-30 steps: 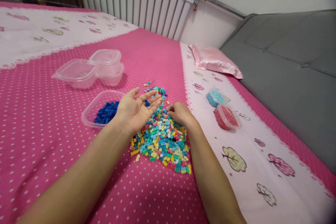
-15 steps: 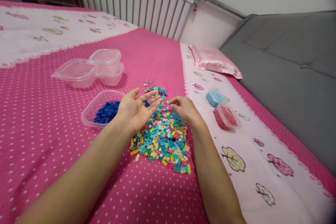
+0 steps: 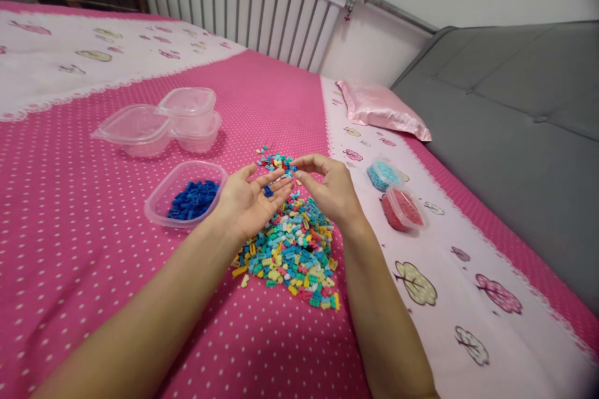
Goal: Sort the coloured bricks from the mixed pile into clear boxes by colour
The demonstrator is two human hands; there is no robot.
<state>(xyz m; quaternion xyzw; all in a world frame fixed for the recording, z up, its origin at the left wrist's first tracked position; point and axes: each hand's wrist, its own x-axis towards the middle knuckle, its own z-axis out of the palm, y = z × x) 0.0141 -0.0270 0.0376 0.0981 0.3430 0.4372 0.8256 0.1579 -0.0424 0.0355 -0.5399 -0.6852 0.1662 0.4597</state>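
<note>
My left hand is palm up with its fingers stretched out, and dark blue toy bricks rest on the fingers. To its right, my right hand has its thumb and index finger curved towards each other with a small gap at the tips; I see no brick between them. Those tips are by a small scatter of mixed bricks beyond the left fingers. Below both hands spreads a large pile of multicoloured toy bricks. A clear tub holding blue bricks stands just left of my left hand.
Clear lidded containers are grouped at the back left. On the right stand a tub of light blue bricks and a tub of red bricks. A pink pillow lies near the grey headboard. A white radiator lines the wall.
My right hand has moved up and slightly left, and its thumb and index finger have parted from a pinch. My left hand has shifted slightly right and down, the blue bricks still on it.
</note>
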